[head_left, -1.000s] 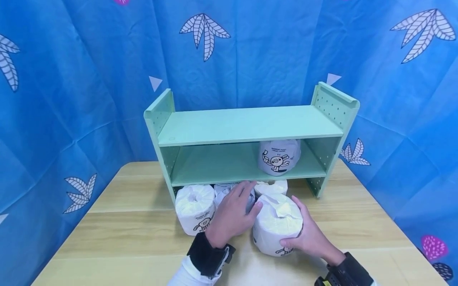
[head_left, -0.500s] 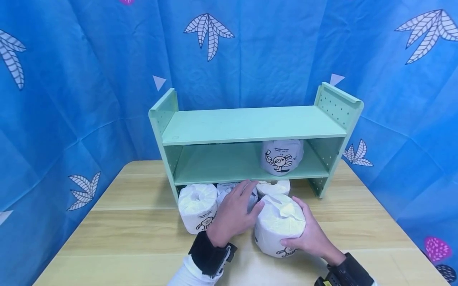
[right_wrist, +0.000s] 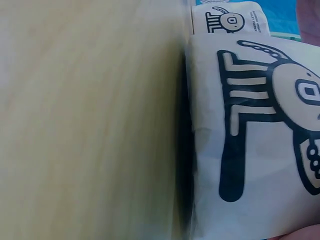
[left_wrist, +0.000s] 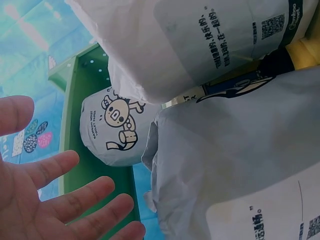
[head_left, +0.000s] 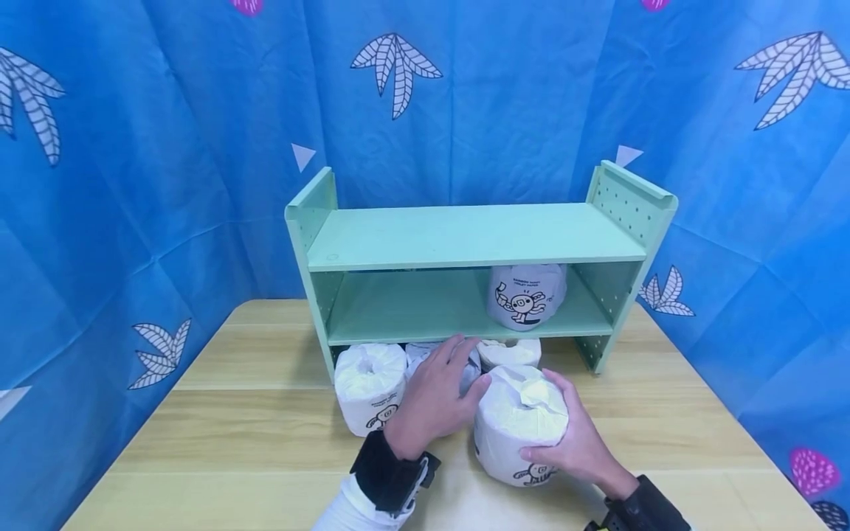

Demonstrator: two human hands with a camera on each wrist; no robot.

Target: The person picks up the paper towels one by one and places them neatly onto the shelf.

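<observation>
Gripping front roll (head_left: 520, 431), right hand (head_left: 579, 442) curls.

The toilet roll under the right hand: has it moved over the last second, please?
No. The toilet roll sits at the same spot before the green shelf, gripped by the right hand.

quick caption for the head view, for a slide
Right hand grips a wrapped toilet roll on the wooden table; left hand rests on another before a green shelf.
</observation>
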